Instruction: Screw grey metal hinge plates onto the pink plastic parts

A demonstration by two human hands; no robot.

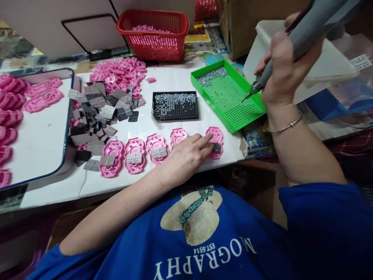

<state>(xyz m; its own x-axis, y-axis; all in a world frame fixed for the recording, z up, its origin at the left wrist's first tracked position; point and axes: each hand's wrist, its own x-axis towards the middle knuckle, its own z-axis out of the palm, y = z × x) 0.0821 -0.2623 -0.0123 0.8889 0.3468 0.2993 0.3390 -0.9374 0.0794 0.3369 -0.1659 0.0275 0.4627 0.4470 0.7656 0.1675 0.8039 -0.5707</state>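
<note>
Pink molded shell [215,134] at the near row's right end, dark plate [217,147] on it. Left hand [186,155] fingers touch it, no clear grip; palm hides part of the row. Right hand [284,66] grips gray power screwdriver [309,33], bit above green perforated tray [212,103]. Black tray [176,117] mid-table, fasteners probably screws. Plate pile [96,109] left, red basket [154,42] far. Driver's rear cut off.

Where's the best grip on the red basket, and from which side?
Probably mid-way along the near rim, coming down from above: the red basket stands upright, its lip flares outward, and the pink parts inside leave that edge exposed.
</note>
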